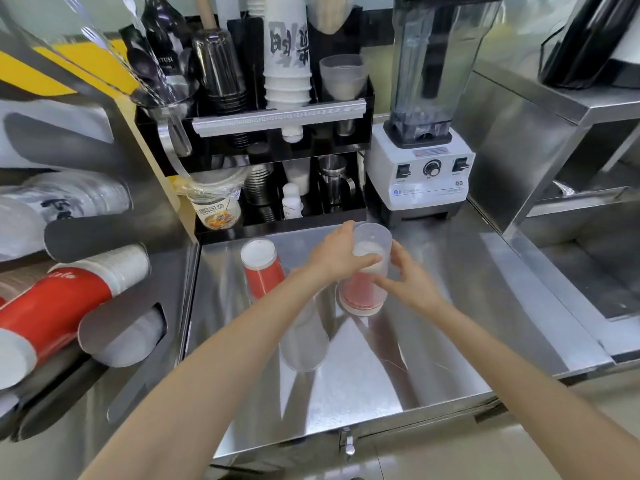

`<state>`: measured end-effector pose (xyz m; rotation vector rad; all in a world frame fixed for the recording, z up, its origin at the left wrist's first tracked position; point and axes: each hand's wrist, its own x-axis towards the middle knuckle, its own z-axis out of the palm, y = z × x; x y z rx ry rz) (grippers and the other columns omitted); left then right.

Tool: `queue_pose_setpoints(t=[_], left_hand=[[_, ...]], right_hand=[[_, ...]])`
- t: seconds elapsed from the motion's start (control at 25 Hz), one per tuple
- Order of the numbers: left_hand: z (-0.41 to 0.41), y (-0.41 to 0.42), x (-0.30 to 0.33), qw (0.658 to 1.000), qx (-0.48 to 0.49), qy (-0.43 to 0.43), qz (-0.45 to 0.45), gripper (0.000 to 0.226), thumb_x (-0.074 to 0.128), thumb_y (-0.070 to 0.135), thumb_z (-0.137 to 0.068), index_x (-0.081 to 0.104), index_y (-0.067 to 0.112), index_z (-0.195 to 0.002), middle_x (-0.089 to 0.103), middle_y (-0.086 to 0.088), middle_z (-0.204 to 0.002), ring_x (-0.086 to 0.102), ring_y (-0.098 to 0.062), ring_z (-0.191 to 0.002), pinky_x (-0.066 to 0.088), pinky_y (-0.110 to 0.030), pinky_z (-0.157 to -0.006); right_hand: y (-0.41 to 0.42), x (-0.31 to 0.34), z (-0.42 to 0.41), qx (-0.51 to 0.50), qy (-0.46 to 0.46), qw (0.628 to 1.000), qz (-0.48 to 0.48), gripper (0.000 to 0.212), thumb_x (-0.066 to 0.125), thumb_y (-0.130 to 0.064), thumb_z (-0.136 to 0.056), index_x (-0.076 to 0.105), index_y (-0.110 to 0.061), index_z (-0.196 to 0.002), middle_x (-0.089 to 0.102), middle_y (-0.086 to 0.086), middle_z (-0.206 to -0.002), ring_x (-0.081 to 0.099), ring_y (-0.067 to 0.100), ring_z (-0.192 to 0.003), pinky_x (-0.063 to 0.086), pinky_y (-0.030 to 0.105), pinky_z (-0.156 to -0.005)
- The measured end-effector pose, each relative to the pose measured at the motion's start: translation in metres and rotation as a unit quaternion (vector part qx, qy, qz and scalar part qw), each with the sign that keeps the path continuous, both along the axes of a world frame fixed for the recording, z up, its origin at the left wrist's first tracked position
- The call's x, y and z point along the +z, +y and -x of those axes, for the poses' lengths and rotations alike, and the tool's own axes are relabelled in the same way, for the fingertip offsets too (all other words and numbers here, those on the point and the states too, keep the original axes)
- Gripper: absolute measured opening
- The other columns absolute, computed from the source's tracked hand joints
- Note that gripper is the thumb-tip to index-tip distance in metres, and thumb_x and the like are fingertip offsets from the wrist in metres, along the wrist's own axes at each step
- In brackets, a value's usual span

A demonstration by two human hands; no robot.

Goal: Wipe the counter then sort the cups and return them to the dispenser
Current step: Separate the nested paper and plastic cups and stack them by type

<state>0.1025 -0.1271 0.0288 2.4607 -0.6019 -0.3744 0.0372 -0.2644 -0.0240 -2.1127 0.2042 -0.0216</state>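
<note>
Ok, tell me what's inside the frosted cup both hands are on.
A red paper cup shows through the upside-down frosted plastic cup, its pale base uppermost. The left hand and right hand cover the middle; further nested cups can't be ruled out.

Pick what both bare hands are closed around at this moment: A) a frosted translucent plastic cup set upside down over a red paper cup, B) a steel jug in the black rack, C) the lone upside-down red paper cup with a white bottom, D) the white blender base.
A: the left hand and right hand both grip the frosted translucent plastic cup, with red showing through its lower part above the steel counter.
</note>
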Motion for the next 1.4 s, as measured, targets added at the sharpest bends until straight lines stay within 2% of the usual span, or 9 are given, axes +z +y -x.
queue_pose_setpoints(t=[0.08,0.2,0.56,0.68,0.76,0.84,1.04,1.24,1.4], left_hand=[[-0.002,-0.001,-0.002,1.000,0.008,0.005,0.019,0.062,0.062,0.037,-0.080,0.038,0.009,-0.129,0.051,-0.009,-0.132,0.049,-0.028,-0.121,0.042,-0.043,-0.098],[-0.002,0.001,-0.002,0.999,0.010,0.007,0.033,0.059,0.063,0.037,-0.080,0.040,0.010,-0.127,0.052,-0.008,-0.130,0.051,-0.027,-0.118,0.044,-0.046,-0.096],[0.000,0.009,0.022,0.993,0.016,-0.030,0.115,0.055,0.064,0.035,-0.080,0.043,0.013,-0.125,0.052,-0.007,-0.129,0.048,-0.021,-0.121,0.041,-0.037,-0.099],[0.008,0.020,0.045,0.982,0.013,-0.055,0.183,0.056,0.067,0.032,-0.079,0.042,0.012,-0.125,0.052,-0.004,-0.129,0.050,-0.015,-0.116,0.041,-0.020,-0.094],[0.017,0.033,0.064,0.968,0.014,-0.090,0.234,0.057,0.069,0.031,-0.077,0.042,0.014,-0.124,0.051,0.004,-0.123,0.049,-0.003,-0.105,0.035,0.002,-0.081],[0.027,0.050,0.079,0.955,0.023,-0.120,0.271,0.058,0.069,0.035,-0.075,0.042,0.018,-0.123,0.051,0.010,-0.120,0.048,0.003,-0.102,0.031,0.009,-0.077],[0.054,0.095,0.079,0.947,0.068,-0.144,0.278,0.051,0.068,0.043,-0.072,0.040,0.031,-0.114,0.051,0.020,-0.113,0.049,0.011,-0.100,0.035,0.005,-0.080],[0.072,0.119,0.046,0.956,0.107,-0.088,0.257,0.049,0.070,0.039,-0.072,0.040,0.034,-0.110,0.051,0.023,-0.109,0.052,0.005,-0.102,0.046,-0.008,-0.079],[0.081,0.130,0.013,0.958,0.137,-0.067,0.242,0.048,0.072,0.034,-0.072,0.043,0.030,-0.110,0.054,0.014,-0.111,0.054,-0.004,-0.101,0.039,0.000,-0.075]], right_hand=[[0.001,-0.001,-0.004,-0.012,-0.009,0.999,-0.034,0.064,0.066,-0.021,-0.078,0.033,-0.019,-0.133,0.053,0.004,-0.129,0.048,0.019,-0.121,0.040,0.039,-0.102],[0.001,-0.001,-0.008,-0.021,-0.023,0.998,-0.046,0.056,0.068,-0.022,-0.076,0.042,-0.022,-0.125,0.058,-0.003,-0.116,0.053,0.016,-0.114,0.041,0.031,-0.095],[0.004,0.026,-0.011,-0.013,-0.084,0.996,-0.001,0.056,0.068,-0.026,-0.075,0.043,-0.025,-0.125,0.055,-0.013,-0.109,0.052,0.006,-0.107,0.036,0.021,-0.088],[0.013,0.057,-0.005,-0.004,-0.135,0.990,0.026,0.053,0.066,-0.027,-0.077,0.043,-0.028,-0.124,0.054,-0.017,-0.109,0.052,0.002,-0.103,0.036,0.014,-0.086],[0.023,0.082,0.001,0.007,-0.178,0.984,0.031,0.051,0.065,-0.029,-0.077,0.043,-0.032,-0.123,0.052,-0.025,-0.106,0.049,-0.014,-0.097,0.035,0.001,-0.080],[0.036,0.103,0.008,0.031,-0.215,0.976,0.034,0.049,0.064,-0.030,-0.077,0.043,-0.038,-0.121,0.046,-0.036,-0.105,0.043,-0.027,-0.095,0.030,-0.008,-0.078],[0.069,0.109,0.019,0.110,-0.188,0.976,0.026,0.052,0.067,-0.033,-0.075,0.043,-0.038,-0.121,0.053,-0.028,-0.110,0.047,-0.021,-0.100,0.033,-0.004,-0.084],[0.089,0.072,0.023,0.149,-0.137,0.979,0.032,0.050,0.070,-0.031,-0.072,0.045,-0.035,-0.116,0.054,-0.027,-0.105,0.049,-0.021,-0.094,0.033,-0.005,-0.079],[0.101,0.041,0.025,0.172,-0.098,0.980,0.022,0.054,0.070,-0.031,-0.072,0.045,-0.027,-0.120,0.053,-0.020,-0.111,0.053,-0.003,-0.102,0.039,0.014,-0.089]])
